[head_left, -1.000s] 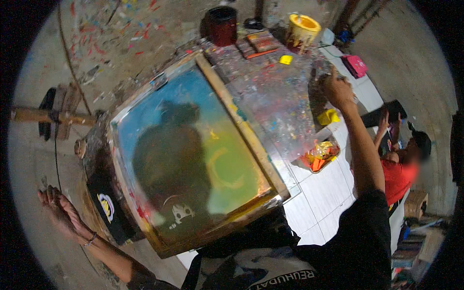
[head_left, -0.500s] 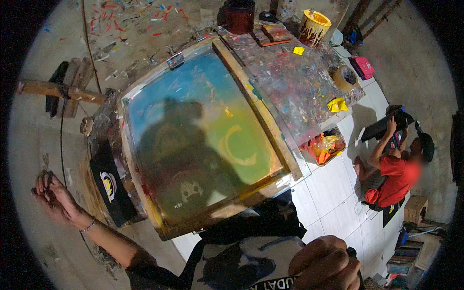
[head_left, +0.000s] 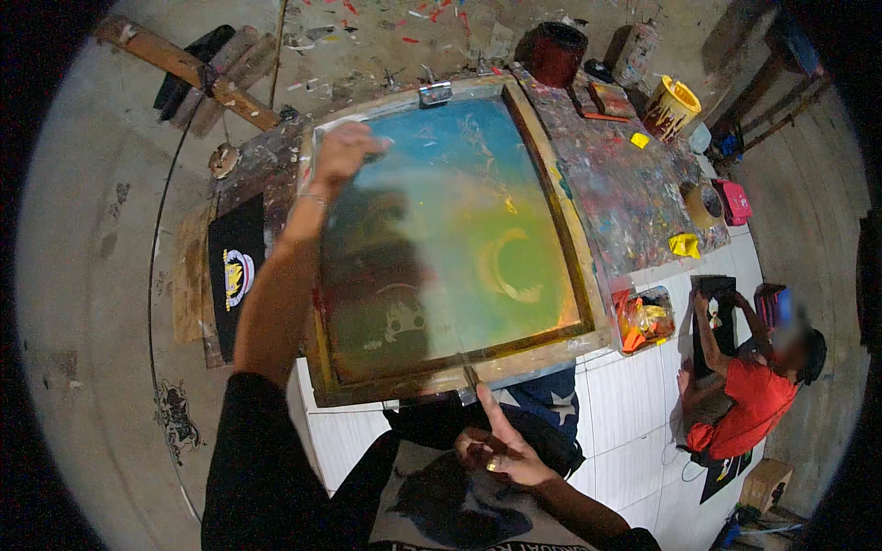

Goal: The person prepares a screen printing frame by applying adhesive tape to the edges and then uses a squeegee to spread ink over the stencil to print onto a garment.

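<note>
A wooden-framed printing screen [head_left: 588, 275] lies before me, its mesh tinted blue, green and yellow, with pale figures in it. My left hand [head_left: 344, 156] is over its far left corner, the fingers smeared by motion. Whether it holds anything is unclear. At the near edge of the frame, my right hand [head_left: 503, 452] has its index finger stretched toward the wood and the other fingers curled; nothing shows in its grip. A metal hinge clamp [head_left: 435, 94] sits at the screen's far edge. Left of the screen lies a black cloth [head_left: 224, 292] with a printed hat emblem.
On the paint-stained table [head_left: 616, 197] to the right stand a dark red can [head_left: 557, 55], a yellow-dripped tub [head_left: 671, 107] and a tape roll [head_left: 702, 204]. A tray of scraps [head_left: 643, 321] adjoins it. A person in red [head_left: 749, 404] handles dark cloth at right.
My left hand has swung from the far left in over the screen. My right hand has reached forward to the near frame edge, its index finger extending. The view has shifted left.
</note>
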A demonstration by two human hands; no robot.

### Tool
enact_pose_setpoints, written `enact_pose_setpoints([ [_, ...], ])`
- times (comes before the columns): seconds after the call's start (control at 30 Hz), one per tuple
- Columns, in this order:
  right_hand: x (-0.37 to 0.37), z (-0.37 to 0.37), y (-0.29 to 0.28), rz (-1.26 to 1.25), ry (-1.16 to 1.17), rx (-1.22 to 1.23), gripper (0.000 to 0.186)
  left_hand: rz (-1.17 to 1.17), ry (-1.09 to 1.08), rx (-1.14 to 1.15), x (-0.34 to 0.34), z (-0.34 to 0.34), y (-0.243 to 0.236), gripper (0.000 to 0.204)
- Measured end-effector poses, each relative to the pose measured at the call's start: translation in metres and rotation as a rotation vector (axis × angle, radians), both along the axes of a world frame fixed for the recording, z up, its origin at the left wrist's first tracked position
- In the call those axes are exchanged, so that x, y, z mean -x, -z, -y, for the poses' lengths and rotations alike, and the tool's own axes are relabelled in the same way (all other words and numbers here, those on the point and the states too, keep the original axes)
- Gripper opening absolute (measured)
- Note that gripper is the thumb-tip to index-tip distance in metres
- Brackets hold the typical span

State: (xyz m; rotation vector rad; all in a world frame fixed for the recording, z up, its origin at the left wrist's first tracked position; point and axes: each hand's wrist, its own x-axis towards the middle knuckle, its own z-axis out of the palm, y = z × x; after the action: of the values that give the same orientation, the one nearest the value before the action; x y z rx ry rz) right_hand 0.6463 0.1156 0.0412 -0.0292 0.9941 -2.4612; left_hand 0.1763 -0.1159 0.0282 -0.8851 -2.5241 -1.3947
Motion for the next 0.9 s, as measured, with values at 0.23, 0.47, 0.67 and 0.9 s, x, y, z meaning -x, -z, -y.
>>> enact_pose_setpoints([
  [0.23,-0.004,-0.002,0.064,-0.163,-0.051,-0.225,0.117,0.411,-0.198,-0.266,-0.015,-0.052,0.048,0.046],
  [0.47,0.002,0.006,0.045,-0.131,-0.007,-0.123,0.106,0.267,-0.224,-0.082,-0.006,-0.063,0.058,0.05],
  [0.67,-0.001,0.011,0.063,-0.066,-0.04,-0.078,0.104,-0.098,-0.235,0.036,-0.001,-0.053,0.075,0.068],
  [0.9,-0.004,0.01,0.067,-0.156,-0.011,-0.098,0.108,-0.431,-0.303,0.433,-0.076,-0.066,0.068,0.115],
])
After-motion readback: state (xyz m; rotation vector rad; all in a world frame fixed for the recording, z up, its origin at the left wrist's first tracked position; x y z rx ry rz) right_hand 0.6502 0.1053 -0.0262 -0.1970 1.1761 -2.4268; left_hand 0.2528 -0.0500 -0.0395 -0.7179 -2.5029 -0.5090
